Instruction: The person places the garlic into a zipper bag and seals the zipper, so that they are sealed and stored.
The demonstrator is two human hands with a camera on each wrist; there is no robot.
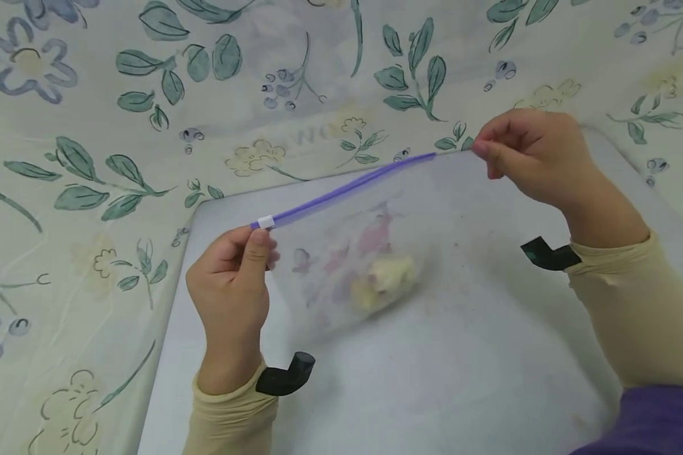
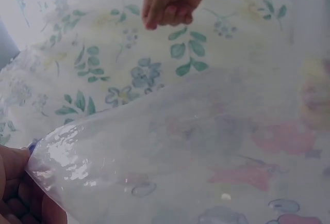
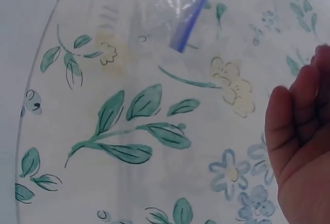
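A translucent zip bag with a purple zip strip hangs tilted over the white board. My left hand pinches its left top corner, right by the white slider. Pink and grey prints mark the bag, and a pale yellow lump lies inside, its kind blurred by the plastic. Off the strip's right end, my right hand is raised with loosely curled fingers, thumb near the index finger, holding nothing. In the right wrist view, the strip's free end stands apart from the right fingers.
Beneath the bag lies a white board with rounded corners and a few small specks. A cloth printed with flowers and leaves covers the back and left side. Black curved pieces stick out at both wrists.
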